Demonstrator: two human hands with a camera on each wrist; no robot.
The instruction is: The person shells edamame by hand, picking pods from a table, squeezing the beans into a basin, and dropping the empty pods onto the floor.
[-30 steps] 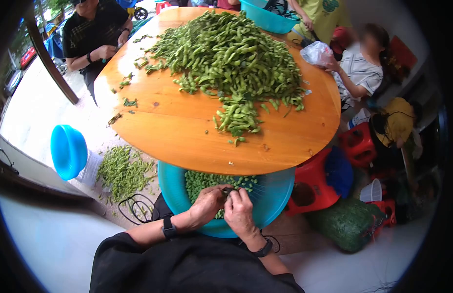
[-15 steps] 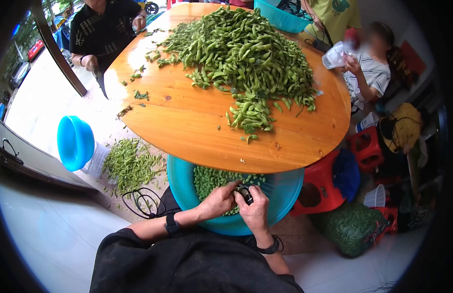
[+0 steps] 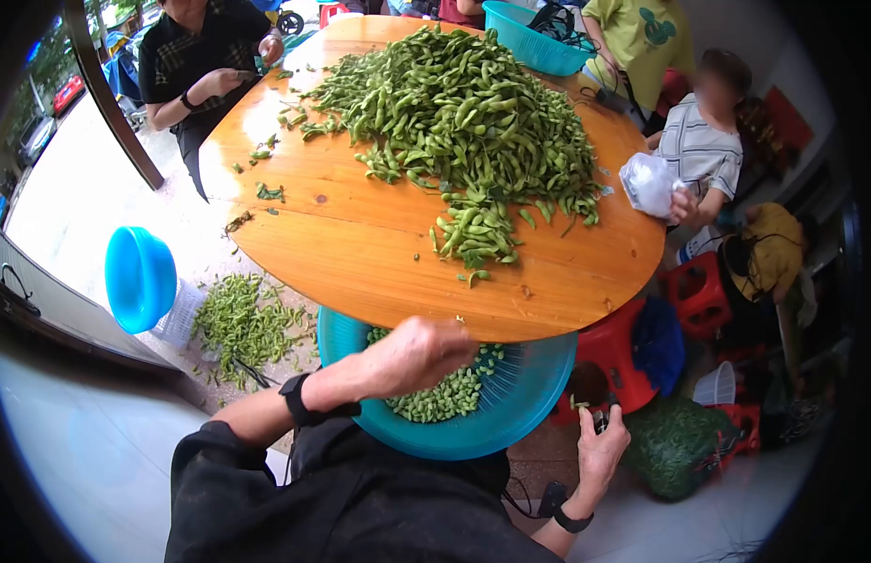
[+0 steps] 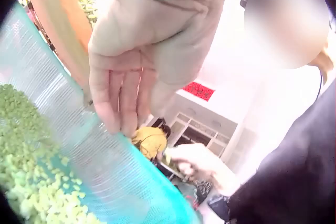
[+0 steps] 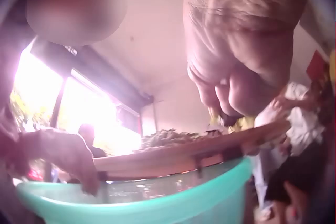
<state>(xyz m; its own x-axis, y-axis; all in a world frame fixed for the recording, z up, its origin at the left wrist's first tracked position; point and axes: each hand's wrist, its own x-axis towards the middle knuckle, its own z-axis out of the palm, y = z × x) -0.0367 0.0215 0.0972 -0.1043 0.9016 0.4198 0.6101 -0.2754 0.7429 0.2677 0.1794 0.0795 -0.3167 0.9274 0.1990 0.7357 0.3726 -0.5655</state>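
My left hand [image 3: 421,357], slightly blurred, hovers over the teal basin [image 3: 539,403] close to the table's front edge. Its fingers curve loosely with nothing between them in the left wrist view. Shelled green soybeans [image 3: 445,394] lie in the basin. Off to the basin's right, my right hand [image 3: 600,450] grips a small dark object [image 3: 601,420], whose kind I cannot tell. A bit of green pod [image 3: 579,403] shows at its fingertips. On the wooden table [image 3: 360,272] rises a big heap of soybean pods [image 3: 464,122].
Pods [image 3: 243,319] cover the floor at left, beside a blue basin [image 3: 140,280] on a white basket. At right stand red stools [image 3: 614,352] and a full green net sack [image 3: 675,446]. Several people are around the table; one holds a white plastic bag [image 3: 649,183].
My hands were together over the basin, working at the dark object. They have parted: the right went right and outside the basin with the object, the left rose toward the table edge.
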